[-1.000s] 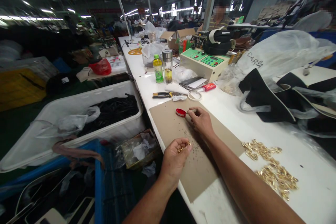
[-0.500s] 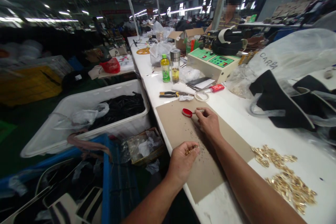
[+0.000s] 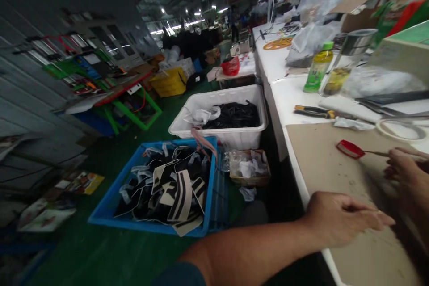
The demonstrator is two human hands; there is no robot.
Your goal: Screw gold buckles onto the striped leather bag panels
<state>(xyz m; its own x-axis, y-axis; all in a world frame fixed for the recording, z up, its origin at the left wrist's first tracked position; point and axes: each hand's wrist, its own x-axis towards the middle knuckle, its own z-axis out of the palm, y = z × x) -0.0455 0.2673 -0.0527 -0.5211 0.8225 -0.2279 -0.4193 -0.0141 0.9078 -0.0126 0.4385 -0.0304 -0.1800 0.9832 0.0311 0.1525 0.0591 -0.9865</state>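
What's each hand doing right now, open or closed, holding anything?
Left hand: fingers loosely curled; whether closed on anything cannot be told.
Right hand: closed, holding the red tool by its thin stem.

We see the right hand (image 3: 407,172) blurred, cut off at the edge; we cannot see inside the left hand (image 3: 338,219).

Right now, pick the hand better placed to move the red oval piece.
The right hand, likely: it holds the thin dark rod leading to the red oval piece; the left hand is apart from both.
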